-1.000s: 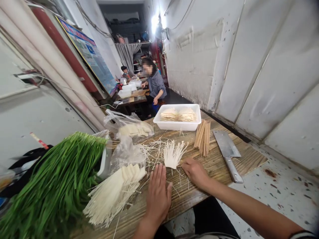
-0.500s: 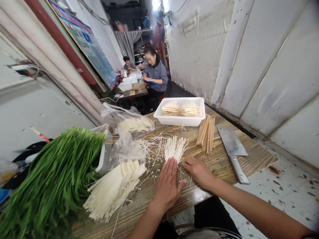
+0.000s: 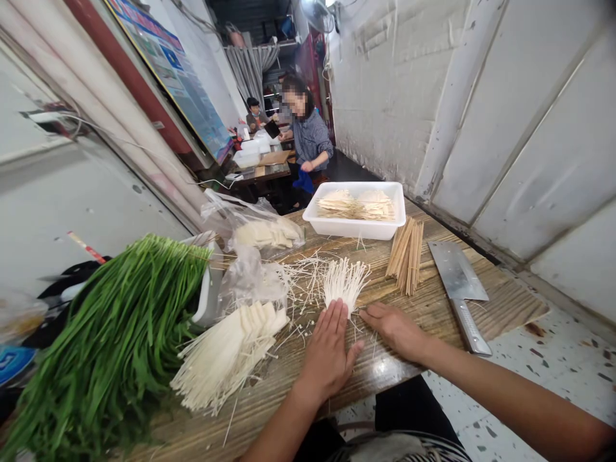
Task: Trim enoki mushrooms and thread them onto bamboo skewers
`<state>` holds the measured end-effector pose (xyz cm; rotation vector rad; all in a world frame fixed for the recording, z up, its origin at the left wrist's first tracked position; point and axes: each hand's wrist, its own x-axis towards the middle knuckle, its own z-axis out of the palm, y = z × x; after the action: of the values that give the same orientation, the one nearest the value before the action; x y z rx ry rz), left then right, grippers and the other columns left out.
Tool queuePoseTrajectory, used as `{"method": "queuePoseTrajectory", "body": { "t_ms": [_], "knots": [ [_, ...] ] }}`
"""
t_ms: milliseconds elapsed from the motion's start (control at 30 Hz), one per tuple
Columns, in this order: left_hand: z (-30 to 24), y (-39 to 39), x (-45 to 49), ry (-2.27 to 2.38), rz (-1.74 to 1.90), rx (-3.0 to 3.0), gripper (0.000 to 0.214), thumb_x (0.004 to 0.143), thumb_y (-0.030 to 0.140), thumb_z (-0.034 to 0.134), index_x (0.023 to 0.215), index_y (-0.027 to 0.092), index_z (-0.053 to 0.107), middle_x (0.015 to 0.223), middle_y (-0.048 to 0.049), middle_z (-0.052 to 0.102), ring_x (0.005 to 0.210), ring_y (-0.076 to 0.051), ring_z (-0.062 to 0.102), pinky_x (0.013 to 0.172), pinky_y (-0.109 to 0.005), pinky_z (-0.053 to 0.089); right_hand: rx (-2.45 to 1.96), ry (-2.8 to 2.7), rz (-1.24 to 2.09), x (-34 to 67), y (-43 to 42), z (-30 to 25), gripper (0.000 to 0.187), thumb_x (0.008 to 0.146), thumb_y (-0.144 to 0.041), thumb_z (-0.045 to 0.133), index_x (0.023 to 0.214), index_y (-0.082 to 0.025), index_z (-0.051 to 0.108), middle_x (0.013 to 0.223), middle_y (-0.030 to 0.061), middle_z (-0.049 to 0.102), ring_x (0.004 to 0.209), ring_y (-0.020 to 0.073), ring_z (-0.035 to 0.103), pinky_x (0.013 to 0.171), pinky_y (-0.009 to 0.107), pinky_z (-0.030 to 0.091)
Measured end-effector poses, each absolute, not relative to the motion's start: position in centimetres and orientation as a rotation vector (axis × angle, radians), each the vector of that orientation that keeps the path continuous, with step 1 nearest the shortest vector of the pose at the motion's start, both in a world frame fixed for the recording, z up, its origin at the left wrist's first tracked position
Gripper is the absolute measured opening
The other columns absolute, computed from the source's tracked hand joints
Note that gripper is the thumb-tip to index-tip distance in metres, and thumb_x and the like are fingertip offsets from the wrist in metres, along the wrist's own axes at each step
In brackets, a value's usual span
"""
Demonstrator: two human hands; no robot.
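A small bunch of enoki mushrooms [image 3: 346,281] lies fanned out on the wooden table. My left hand [image 3: 332,350] rests flat over its near end, fingers stretched out and side by side. Just right of the bunch, my right hand [image 3: 395,328] lies low on the tabletop with its fingers pressed together, tips pointing at the bunch. What they pinch, if anything, is hidden. Loose enoki strands [image 3: 308,276] are scattered left of the bunch. A larger pile of enoki [image 3: 228,359] sits left of my left hand. Bamboo skewers [image 3: 407,256] lie beyond my right hand.
A cleaver [image 3: 459,282] lies at the right. At the back stands a white tray [image 3: 353,228] holding skewered pieces. Plastic bags [image 3: 253,282] and a heap of green chives [image 3: 110,327] occupy the left. Two people sit at a farther table; one [image 3: 310,138] wears a striped shirt.
The view has shifted slightly, so the table appears a little farther right. Both my hands keep their places at the enoki. The striped-shirt person's arms have spread apart, holding a dark object and blue cloth.
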<state>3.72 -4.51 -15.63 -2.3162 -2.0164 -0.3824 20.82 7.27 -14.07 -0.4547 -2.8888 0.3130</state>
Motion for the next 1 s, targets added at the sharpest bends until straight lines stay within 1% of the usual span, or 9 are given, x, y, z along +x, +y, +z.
{"method": "queuePoseTrajectory", "body": {
  "t_ms": [133,233,367,467,633,700,767,900,1000],
  "knots": [
    [-15.6,-4.5,3.7,-2.017,-0.38,-2.317,0.067,0.092,0.045,0.036,0.145,0.008,0.017,0.152,-0.0157,0.023,0.142,-0.024,0.012,0.113,-0.044,0.025,-0.441,-2.894,0.294,21.1,7.3,-14.1,0.023,0.09,-0.014,0.048,0.109,-0.009,0.059,0.091,0.0093,0.061,0.082,0.0198,0.052,0.071,0.029,0.043],
    [-15.6,-4.6,3.7,-2.012,-0.39,-2.307,0.068,0.092,0.046,0.036,0.145,0.008,0.016,0.152,-0.0155,0.023,0.142,-0.024,0.012,0.114,-0.043,0.024,-0.451,-2.887,0.269,21.3,7.3,-14.2,0.022,0.09,-0.012,0.047,0.108,-0.01,0.06,0.088,0.0095,0.061,0.08,0.0199,0.052,0.069,0.029,0.042],
    [-15.6,-4.6,3.8,-1.988,-0.417,-2.293,0.069,0.092,0.045,0.035,0.146,0.01,0.012,0.152,-0.0145,0.024,0.142,-0.024,0.013,0.113,-0.044,0.025,-0.465,-2.864,0.246,21.4,7.2,-14.4,0.022,0.091,-0.012,0.044,0.106,-0.012,0.061,0.086,0.0082,0.061,0.077,0.0189,0.052,0.066,0.028,0.04],
    [-15.6,-4.6,3.7,-1.985,-0.407,-2.305,0.068,0.093,0.045,0.034,0.146,0.01,0.013,0.152,-0.0147,0.024,0.142,-0.023,0.014,0.113,-0.044,0.025,-0.453,-2.859,0.244,21.6,7.2,-14.4,0.023,0.091,-0.011,0.043,0.105,-0.013,0.061,0.086,0.0073,0.061,0.077,0.0187,0.052,0.067,0.028,0.041],
    [-15.5,-4.6,3.6,-2.008,-0.403,-2.31,0.066,0.093,0.046,0.034,0.146,0.01,0.017,0.152,-0.0139,0.024,0.142,-0.022,0.014,0.114,-0.043,0.023,-0.471,-2.881,0.234,21.9,7.3,-14.3,0.027,0.091,-0.01,0.043,0.112,-0.012,0.059,0.085,0.0073,0.061,0.077,0.0188,0.052,0.067,0.027,0.04],
    [-15.4,-4.6,3.7,-2.0,-0.412,-2.315,0.066,0.093,0.046,0.034,0.146,0.01,0.016,0.152,-0.0138,0.025,0.142,-0.023,0.015,0.114,-0.043,0.024,-0.501,-2.894,0.226,22.0,7.3,-14.2,0.026,0.091,-0.011,0.043,0.11,-0.013,0.06,0.085,0.0069,0.061,0.077,0.0183,0.052,0.067,0.027,0.039],
    [-15.5,-4.7,3.8,-2.004,-0.417,-2.294,0.068,0.093,0.045,0.034,0.146,0.009,0.013,0.152,-0.0147,0.023,0.142,-0.023,0.013,0.114,-0.044,0.024,-0.524,-2.891,0.215,21.9,7.3,-14.1,0.024,0.092,-0.013,0.043,0.106,-0.014,0.062,0.084,0.0063,0.061,0.076,0.0179,0.052,0.067,0.026,0.039],
    [-16.0,-4.8,4.0,-2.087,-0.438,-2.148,0.076,0.091,0.048,0.038,0.146,0.004,0.01,0.153,-0.0201,0.016,0.142,-0.029,0.01,0.113,-0.048,0.025,-0.548,-2.862,0.188,21.8,7.3,-14.2,0.024,0.093,-0.013,0.042,0.103,-0.014,0.063,0.081,0.005,0.06,0.072,0.0172,0.052,0.064,0.026,0.038],
    [-16.1,-4.7,4.0,-2.11,-0.44,-2.105,0.077,0.09,0.049,0.039,0.145,0.003,0.011,0.152,-0.0212,0.017,0.141,-0.029,0.011,0.112,-0.048,0.027,-0.56,-2.843,0.19,21.8,7.3,-14.4,0.023,0.093,-0.013,0.042,0.101,-0.014,0.063,0.081,0.0052,0.06,0.074,0.0172,0.052,0.064,0.026,0.037]
  ]
}}
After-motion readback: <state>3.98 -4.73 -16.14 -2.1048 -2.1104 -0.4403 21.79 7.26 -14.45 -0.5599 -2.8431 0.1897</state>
